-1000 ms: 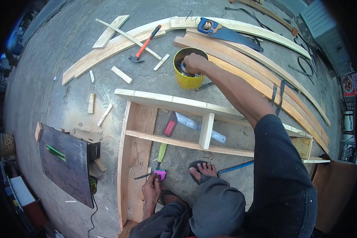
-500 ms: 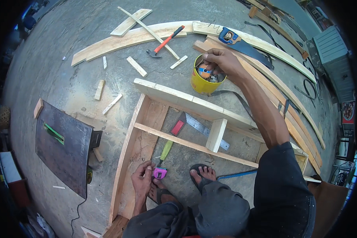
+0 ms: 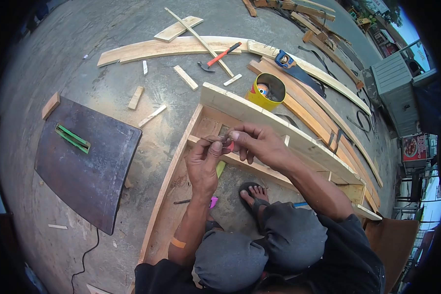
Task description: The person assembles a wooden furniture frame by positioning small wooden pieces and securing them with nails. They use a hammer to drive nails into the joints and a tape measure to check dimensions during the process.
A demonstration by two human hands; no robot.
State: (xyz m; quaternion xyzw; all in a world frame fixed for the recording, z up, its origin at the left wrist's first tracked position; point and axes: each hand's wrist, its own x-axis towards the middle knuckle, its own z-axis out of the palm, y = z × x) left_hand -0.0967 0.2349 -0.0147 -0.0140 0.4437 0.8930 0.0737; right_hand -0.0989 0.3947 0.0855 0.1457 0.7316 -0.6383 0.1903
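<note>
Above the wooden frame [image 3: 174,169] my two hands meet, fingertips almost touching. My left hand [image 3: 203,166] is closed in a pinch, and my right hand [image 3: 259,144] pinches from the other side. Whatever sits between the fingers is too small to make out. Part of a red handle [image 3: 231,146] shows behind them. Below the left hand a green handle [image 3: 221,168] is partly covered. Beside my left forearm lies a pink tape measure [image 3: 213,202], with a thin dark stick [image 3: 182,202] near it. Beyond the frame stands a yellow bucket [image 3: 259,99] holding an orange round item.
A dark saw table [image 3: 90,166] with a green slot insert stands at the left, its cord trailing. A claw hammer [image 3: 220,57], offcuts [image 3: 185,77] and a curved plank [image 3: 176,47] lie beyond the frame. A handsaw [image 3: 301,73] rests on long boards [image 3: 304,110] at the right.
My right hand has come from the bucket down to the middle of the frame. My left hand has risen from beside the pink tape measure to meet it. The view has shifted.
</note>
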